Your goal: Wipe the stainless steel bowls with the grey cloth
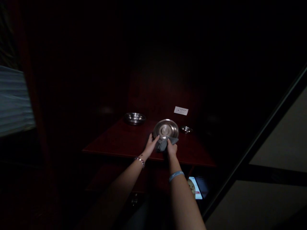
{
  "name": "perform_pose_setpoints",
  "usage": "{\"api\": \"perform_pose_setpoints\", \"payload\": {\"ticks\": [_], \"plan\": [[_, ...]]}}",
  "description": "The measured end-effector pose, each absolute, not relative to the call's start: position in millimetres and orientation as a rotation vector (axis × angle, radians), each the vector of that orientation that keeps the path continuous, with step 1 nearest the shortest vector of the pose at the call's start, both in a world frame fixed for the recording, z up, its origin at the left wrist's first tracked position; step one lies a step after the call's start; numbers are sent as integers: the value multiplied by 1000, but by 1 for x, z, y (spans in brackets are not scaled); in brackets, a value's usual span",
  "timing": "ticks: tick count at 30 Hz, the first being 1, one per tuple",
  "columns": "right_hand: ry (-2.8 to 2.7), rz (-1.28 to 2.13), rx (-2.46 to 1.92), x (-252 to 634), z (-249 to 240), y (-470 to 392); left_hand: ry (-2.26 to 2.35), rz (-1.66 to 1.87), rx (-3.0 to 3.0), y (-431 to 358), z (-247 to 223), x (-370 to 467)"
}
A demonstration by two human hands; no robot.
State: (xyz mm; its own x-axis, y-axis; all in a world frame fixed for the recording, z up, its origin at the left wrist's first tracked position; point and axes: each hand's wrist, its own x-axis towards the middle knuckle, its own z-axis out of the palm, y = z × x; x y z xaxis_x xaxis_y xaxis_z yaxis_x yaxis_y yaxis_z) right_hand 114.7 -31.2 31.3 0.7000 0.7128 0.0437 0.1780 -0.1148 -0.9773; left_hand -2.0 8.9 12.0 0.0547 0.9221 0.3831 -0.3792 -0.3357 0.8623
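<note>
Above the dark red tabletop I hold up a shiny metal bowl (166,126), tilted so that its round face is toward me. My left hand (150,145) grips its lower left rim, thumb on the near side and the other fingers mostly hidden behind. A grey cloth (163,146) is bunched in my right hand (172,148), which presses it against the bowl's lower edge with the thumb on top. Whether that hand also grips the rim I cannot tell.
Stacked metal bowls (134,118) stand at the left on the red table (112,142). A small metal dish (186,129) sits at the right. Behind it is a white power socket (181,111) on the wall. A lit screen (195,187) shows below the table's right edge.
</note>
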Motion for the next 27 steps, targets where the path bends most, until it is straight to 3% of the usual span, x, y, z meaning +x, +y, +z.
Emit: {"api": "perform_pose_setpoints", "payload": {"ticks": [16,27], "plan": [[-670,632,-1620,112,23,-22,741,1436,1335,24,-5,7],[-774,448,-1660,110,37,-38,770,1502,1294,20,1,6]]}}
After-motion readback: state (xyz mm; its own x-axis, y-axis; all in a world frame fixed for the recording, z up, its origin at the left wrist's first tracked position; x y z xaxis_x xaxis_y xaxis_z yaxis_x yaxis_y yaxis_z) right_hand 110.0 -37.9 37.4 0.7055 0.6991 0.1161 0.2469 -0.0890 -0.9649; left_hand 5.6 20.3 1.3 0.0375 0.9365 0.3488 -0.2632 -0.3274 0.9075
